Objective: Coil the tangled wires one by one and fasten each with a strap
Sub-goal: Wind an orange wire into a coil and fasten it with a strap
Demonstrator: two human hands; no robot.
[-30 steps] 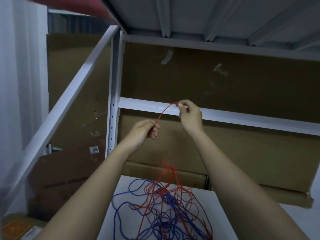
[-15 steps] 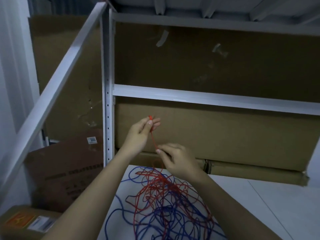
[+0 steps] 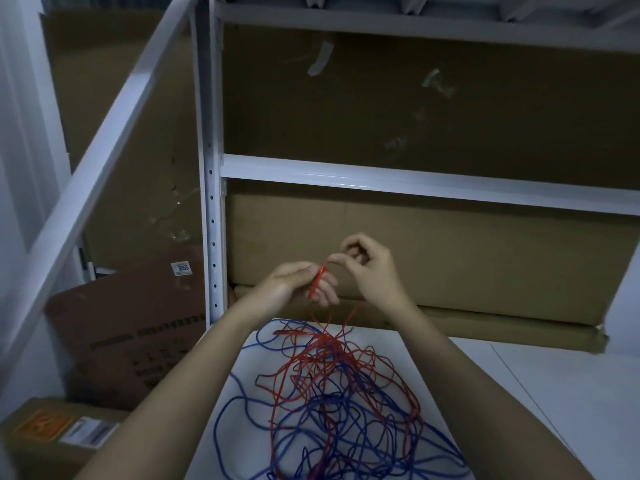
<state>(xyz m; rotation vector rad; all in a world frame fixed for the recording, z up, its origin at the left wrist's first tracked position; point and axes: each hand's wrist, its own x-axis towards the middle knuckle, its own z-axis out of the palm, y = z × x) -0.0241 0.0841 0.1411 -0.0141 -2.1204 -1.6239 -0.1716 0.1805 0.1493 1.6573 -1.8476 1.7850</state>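
Wires lie in a tangle on the white bench (image 3: 540,382) below your forearms: a red wire (image 3: 317,284) and a blue wire (image 3: 239,403) looped through each other, the red mass heaped toward the far middle, the blue loops spreading out to the left and toward you. Your left hand (image 3: 294,282) is raised above the far end of that heap, its grip clenched around a short doubled length of the red wire, which shows as a bright strand running down across your fingers. Your right hand (image 3: 370,268) sits just beside it, a little higher, thumb and forefinger pinching the top of the same red strand where it leaves your left grip; the other fingers curl loosely behind. From your hands two thin red strands drop down to the heap, so the held piece is lifted clear of the bench while the rest of the red wire lies in the tangle beneath. Blue wire touches neither hand. Behind your hands, flat brown cardboard (image 3: 450,258) leans against a white metal rack (image 3: 211,202), and a cardboard box (image 3: 128,327) with a small white label stands to the left of the bench.
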